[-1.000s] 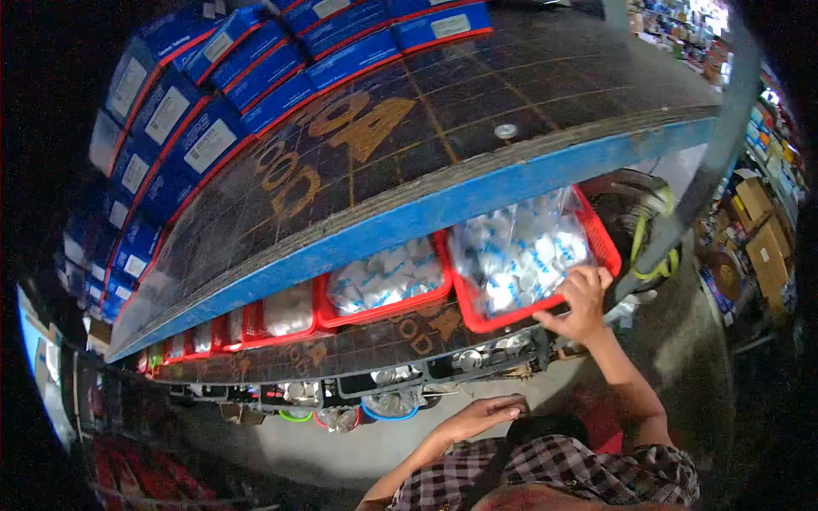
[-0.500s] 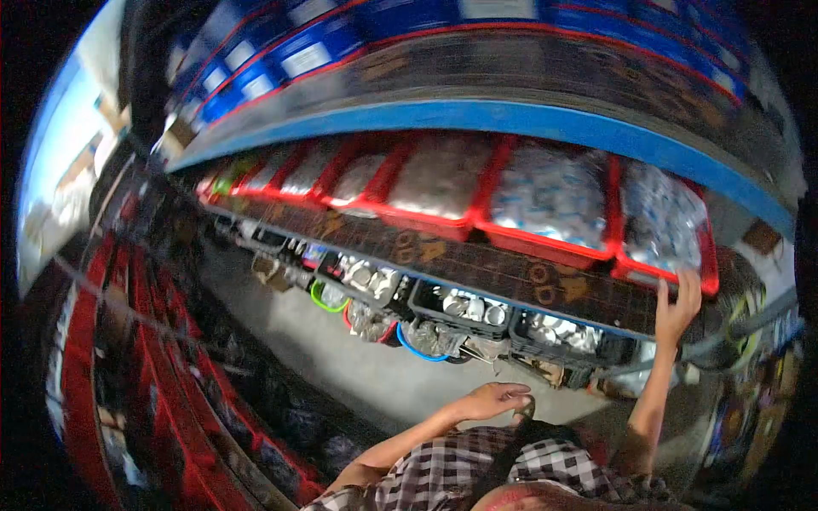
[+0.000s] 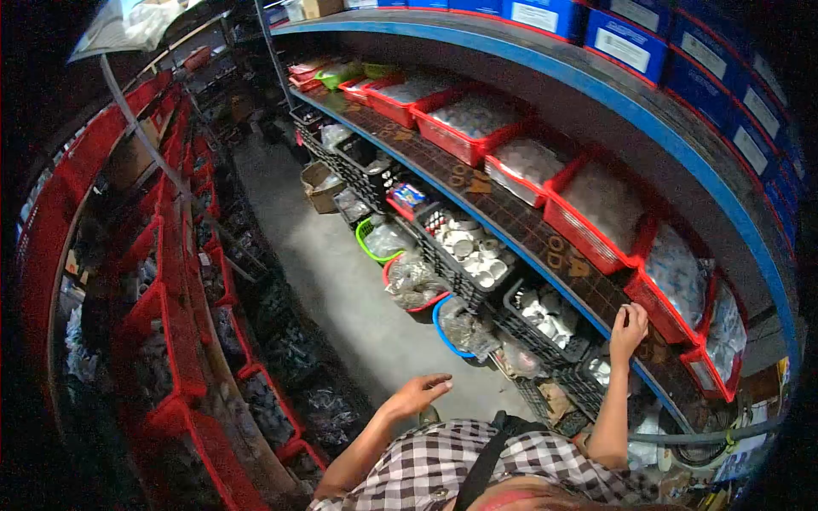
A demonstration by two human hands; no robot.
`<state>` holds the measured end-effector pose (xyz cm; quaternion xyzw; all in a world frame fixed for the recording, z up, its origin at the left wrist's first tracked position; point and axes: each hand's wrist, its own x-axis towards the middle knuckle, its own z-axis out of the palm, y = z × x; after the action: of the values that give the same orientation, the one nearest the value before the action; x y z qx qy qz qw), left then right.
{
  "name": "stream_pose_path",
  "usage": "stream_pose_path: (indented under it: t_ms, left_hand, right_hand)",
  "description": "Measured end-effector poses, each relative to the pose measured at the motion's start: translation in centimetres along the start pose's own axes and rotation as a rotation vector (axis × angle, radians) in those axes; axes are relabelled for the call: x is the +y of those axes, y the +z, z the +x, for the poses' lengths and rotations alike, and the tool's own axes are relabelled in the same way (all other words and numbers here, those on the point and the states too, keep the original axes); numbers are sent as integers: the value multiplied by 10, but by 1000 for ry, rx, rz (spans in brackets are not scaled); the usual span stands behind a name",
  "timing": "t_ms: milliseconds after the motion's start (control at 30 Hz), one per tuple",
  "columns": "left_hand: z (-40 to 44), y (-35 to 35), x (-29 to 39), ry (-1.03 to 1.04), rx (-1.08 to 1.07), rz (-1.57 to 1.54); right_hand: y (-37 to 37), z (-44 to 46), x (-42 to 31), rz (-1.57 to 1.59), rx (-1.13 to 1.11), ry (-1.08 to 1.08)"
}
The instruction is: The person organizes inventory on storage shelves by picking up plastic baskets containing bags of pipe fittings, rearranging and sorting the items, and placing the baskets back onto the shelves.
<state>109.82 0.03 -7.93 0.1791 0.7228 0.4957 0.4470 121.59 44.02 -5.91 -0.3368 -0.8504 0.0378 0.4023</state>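
My left hand (image 3: 417,397) hovers above the aisle floor in front of my body, fingers stretched out and nothing in it. My right hand (image 3: 629,330) is at the front edge of the middle shelf (image 3: 545,260), its fingers loosely bent and apart, holding nothing I can see. Just beyond it stands a red basket (image 3: 654,305) filled with clear plastic bags with blue parts. Whether the fingers touch the basket or the shelf, I cannot tell. Another red basket (image 3: 711,381) with bagged items stands to the right.
More red baskets (image 3: 588,238) line the shelf. Blue boxes (image 3: 626,47) sit on the shelf above. Below are black crates (image 3: 477,285) of white parts and a blue-rimmed basin (image 3: 447,339) on the floor (image 3: 341,302). Red bins (image 3: 175,375) run along the left side.
The view has swung left along the aisle. My right hand has come away from the rim of the end red basket to the shelf edge. My left hand stays before my body.
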Motion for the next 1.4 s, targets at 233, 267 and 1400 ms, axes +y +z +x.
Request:
stream_pose_path:
  t_ms: [233, 267, 1400]
  left_hand:
    - [-25, -64, -1, -29, 219, -97]
    - [-20, -67, -10, -20, 242, -105]
    - [466, -524, 290, 316, 175, -336]
  right_hand:
    - [19, 3, -18, -300, -24, 92]
    - [20, 3, -18, -309, -22, 81]
    - [91, -47, -53, -80, 306, 446]
